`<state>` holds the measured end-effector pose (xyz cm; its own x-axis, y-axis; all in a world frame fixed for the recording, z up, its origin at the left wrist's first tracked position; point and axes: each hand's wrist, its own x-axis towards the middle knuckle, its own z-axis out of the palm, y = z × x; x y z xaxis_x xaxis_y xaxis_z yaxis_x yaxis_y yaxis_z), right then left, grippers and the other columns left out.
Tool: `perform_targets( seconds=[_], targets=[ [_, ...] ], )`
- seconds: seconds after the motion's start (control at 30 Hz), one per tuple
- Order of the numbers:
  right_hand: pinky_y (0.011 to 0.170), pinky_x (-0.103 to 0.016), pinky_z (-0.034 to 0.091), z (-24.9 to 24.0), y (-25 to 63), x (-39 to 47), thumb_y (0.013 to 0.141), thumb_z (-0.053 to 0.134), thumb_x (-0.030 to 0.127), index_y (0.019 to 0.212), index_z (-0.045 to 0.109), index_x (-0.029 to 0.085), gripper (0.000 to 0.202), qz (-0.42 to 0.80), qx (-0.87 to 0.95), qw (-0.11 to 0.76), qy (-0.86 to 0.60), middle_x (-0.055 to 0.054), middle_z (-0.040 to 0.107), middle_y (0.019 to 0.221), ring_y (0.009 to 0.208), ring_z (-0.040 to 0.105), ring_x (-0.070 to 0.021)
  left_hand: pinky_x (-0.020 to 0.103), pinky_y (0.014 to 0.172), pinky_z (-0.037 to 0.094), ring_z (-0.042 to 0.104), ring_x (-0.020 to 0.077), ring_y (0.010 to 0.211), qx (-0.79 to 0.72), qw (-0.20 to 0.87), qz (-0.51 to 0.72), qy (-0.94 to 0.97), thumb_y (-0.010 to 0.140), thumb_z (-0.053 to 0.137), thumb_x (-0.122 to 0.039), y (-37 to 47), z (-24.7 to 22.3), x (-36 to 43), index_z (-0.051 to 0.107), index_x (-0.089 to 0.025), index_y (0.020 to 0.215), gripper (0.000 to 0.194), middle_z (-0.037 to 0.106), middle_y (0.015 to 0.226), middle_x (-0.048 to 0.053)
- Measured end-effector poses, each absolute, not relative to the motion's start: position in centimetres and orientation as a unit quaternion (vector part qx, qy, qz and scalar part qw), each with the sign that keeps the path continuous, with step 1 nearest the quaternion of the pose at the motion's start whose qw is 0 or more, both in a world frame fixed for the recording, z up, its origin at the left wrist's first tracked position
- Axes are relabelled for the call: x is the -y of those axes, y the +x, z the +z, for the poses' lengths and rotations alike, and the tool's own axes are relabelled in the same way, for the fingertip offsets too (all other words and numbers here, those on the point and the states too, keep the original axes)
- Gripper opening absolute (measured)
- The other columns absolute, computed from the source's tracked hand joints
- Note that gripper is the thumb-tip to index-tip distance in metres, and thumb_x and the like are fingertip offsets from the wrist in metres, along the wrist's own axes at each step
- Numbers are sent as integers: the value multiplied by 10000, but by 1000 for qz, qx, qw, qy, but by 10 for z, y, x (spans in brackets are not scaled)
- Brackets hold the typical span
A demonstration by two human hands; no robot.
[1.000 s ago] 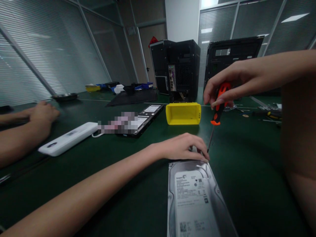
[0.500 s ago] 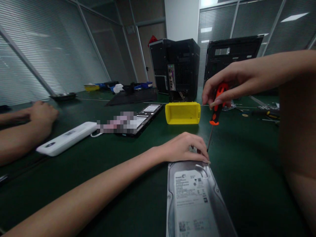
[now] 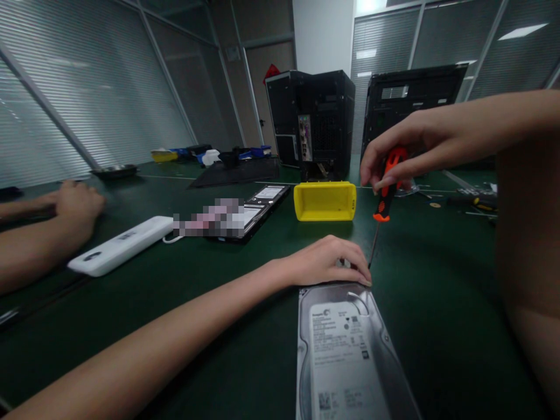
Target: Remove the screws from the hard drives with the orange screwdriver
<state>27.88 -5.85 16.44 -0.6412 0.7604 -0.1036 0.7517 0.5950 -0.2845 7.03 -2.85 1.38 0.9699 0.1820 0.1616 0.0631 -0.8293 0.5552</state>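
Observation:
A silver hard drive [image 3: 341,356] with a white label lies on the green table in front of me. My left hand [image 3: 335,261] rests at its far end, fingers curled and fingertips on the edge; what they grip, if anything, is hidden under them. My right hand [image 3: 402,149] holds a red and black screwdriver [image 3: 384,201] from above, its shaft pointing down. The screwdriver's tip is just beside my left fingertips, beyond the drive's far right corner. Whether the tip touches anything is too small to tell.
Beyond my hands stands a yellow bin [image 3: 325,201], with a black computer case [image 3: 326,122] behind it. To the left lie more drives [image 3: 262,207] and a white power strip [image 3: 122,245]. Another person's hands [image 3: 79,204] rest at the far left. Tools [image 3: 483,202] lie at the right.
The view has shifted very slightly. Both hands, the screwdriver and the hard drive keep nearly the same places.

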Motion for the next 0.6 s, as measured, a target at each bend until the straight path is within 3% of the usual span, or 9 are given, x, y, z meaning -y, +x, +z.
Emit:
perform_targets(
  seconds=[0.2,0.6],
  targets=[
    [823,-230,444,164,288,48,826,516,339,1166,574,234,361,162,902,7,-399,23,602,1130,977,568,-144,237,771,430,566,135,872,-61,180,120,974,863,524,-222,67,12,34,656,-179,917,149,614,922,33],
    [740,-221,447,165,284,52,812,521,374,1162,574,218,387,159,905,5,-396,0,607,1111,896,585,-136,245,723,414,549,132,862,-32,-43,95,994,917,424,-278,67,14,41,583,-193,974,189,590,987,31]
  ],
)
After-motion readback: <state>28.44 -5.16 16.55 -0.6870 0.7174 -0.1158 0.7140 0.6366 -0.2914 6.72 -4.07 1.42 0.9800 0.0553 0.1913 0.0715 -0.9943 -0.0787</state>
